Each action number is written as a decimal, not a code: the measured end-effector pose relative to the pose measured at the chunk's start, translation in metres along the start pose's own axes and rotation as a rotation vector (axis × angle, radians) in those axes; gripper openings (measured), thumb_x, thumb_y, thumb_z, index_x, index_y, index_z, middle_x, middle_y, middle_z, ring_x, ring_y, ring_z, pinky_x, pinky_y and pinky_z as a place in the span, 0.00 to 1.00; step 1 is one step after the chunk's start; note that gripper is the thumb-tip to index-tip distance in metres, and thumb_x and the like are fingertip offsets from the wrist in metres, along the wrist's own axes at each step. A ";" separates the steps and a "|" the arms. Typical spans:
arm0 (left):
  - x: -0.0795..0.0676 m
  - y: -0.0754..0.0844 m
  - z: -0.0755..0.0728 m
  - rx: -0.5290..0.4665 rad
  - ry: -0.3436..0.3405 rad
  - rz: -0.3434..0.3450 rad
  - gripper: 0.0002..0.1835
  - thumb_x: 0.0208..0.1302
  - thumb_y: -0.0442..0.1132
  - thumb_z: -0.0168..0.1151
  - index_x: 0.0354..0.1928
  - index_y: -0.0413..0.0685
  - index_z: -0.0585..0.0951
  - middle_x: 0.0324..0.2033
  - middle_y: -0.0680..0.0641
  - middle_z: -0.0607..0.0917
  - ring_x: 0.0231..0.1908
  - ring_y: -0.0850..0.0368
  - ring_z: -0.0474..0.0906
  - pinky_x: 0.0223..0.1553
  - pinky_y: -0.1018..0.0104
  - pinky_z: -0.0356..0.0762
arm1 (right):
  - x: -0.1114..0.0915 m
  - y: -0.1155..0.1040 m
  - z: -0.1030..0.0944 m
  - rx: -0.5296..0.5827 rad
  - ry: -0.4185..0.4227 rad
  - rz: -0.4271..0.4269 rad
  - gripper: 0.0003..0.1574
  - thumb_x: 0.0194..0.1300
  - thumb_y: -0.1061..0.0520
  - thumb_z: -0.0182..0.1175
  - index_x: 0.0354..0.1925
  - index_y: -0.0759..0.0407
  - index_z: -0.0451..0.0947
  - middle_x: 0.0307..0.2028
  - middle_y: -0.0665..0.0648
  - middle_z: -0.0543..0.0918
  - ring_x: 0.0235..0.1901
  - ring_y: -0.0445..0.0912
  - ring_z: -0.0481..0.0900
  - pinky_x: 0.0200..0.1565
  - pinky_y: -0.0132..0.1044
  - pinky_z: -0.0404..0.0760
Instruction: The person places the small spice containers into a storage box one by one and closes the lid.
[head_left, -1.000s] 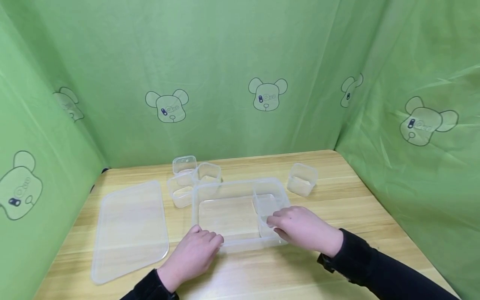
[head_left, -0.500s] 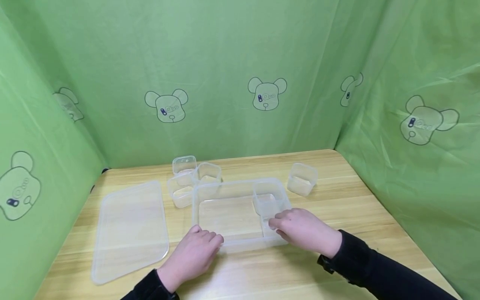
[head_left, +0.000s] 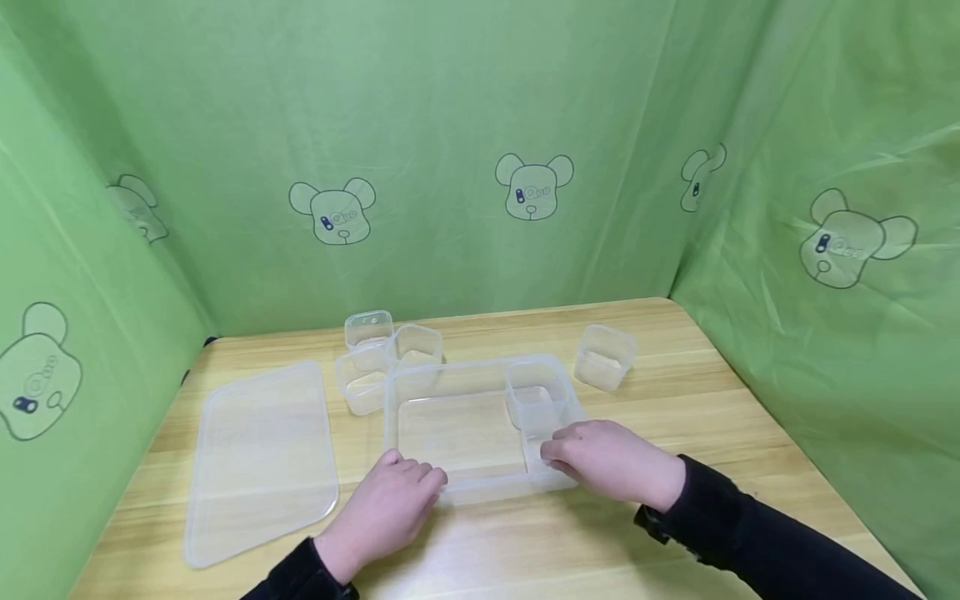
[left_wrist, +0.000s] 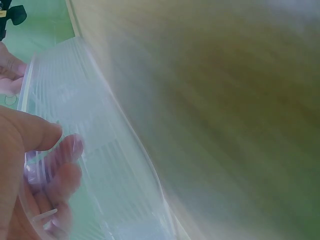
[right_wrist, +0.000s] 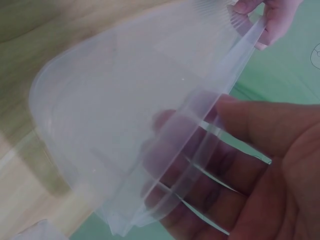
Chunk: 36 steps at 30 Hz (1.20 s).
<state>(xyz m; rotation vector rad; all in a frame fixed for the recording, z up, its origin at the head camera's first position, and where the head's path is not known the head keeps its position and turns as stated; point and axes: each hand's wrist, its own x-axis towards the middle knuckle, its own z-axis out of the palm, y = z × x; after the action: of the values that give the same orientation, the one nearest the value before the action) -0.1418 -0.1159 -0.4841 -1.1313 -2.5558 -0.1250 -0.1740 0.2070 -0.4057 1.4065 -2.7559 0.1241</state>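
A large clear plastic box [head_left: 487, 488] sits lidless in the middle of the wooden table. My left hand [head_left: 388, 510] grips its near wall toward the left, thumb outside and fingers showing through the plastic in the left wrist view. Inside the box, at the right end, two small clear containers stand one behind the other. The far one [head_left: 534, 379] fills the back right corner. My right hand [head_left: 611, 462] pinches the wall of the near container [head_left: 534, 454] at the front right corner. In the right wrist view the curled fingers [right_wrist: 210, 160] show through layered clear walls.
Three small clear containers [head_left: 365, 383] cluster behind the box's left end. Another small container [head_left: 604, 358] stands alone at the back right. A flat clear lid [head_left: 262, 458] lies on the table [head_left: 720, 417] at left. Green curtains [head_left: 450, 100] surround the table's back and sides.
My right hand has shifted slightly right and toward me, and the near small container has moved with it into the box's front right corner. My left hand has stayed put.
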 end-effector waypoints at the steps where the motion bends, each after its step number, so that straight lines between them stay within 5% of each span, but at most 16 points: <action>1: 0.000 0.000 0.000 0.001 0.000 0.000 0.05 0.66 0.44 0.63 0.41 0.55 0.78 0.29 0.59 0.82 0.29 0.62 0.78 0.37 0.66 0.66 | 0.000 0.000 -0.001 0.003 -0.005 0.000 0.13 0.68 0.58 0.64 0.27 0.47 0.73 0.21 0.40 0.69 0.22 0.35 0.68 0.25 0.35 0.75; 19: 0.000 0.000 -0.002 -0.006 0.007 0.000 0.06 0.66 0.43 0.64 0.41 0.55 0.77 0.29 0.59 0.82 0.29 0.62 0.78 0.37 0.66 0.66 | 0.002 -0.002 0.000 0.032 -0.030 0.026 0.12 0.67 0.59 0.64 0.28 0.50 0.75 0.22 0.41 0.73 0.23 0.36 0.73 0.27 0.37 0.78; 27: 0.000 0.001 -0.002 0.001 0.017 0.005 0.06 0.66 0.43 0.63 0.40 0.55 0.77 0.28 0.59 0.82 0.29 0.62 0.78 0.37 0.66 0.66 | 0.002 0.000 -0.002 0.030 -0.023 0.058 0.19 0.65 0.62 0.64 0.23 0.48 0.68 0.20 0.41 0.64 0.21 0.36 0.60 0.23 0.31 0.68; 36: 0.000 0.000 -0.002 0.000 0.013 0.003 0.05 0.66 0.43 0.63 0.41 0.54 0.77 0.28 0.59 0.82 0.29 0.62 0.78 0.37 0.66 0.66 | 0.001 0.001 -0.001 0.040 -0.004 0.066 0.22 0.63 0.64 0.63 0.21 0.47 0.65 0.20 0.41 0.61 0.21 0.36 0.58 0.24 0.30 0.64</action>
<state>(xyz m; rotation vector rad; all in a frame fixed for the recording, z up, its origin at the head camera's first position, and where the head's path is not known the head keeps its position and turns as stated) -0.1413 -0.1159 -0.4825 -1.1307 -2.5427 -0.1313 -0.1753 0.2073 -0.4046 1.3257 -2.8196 0.1800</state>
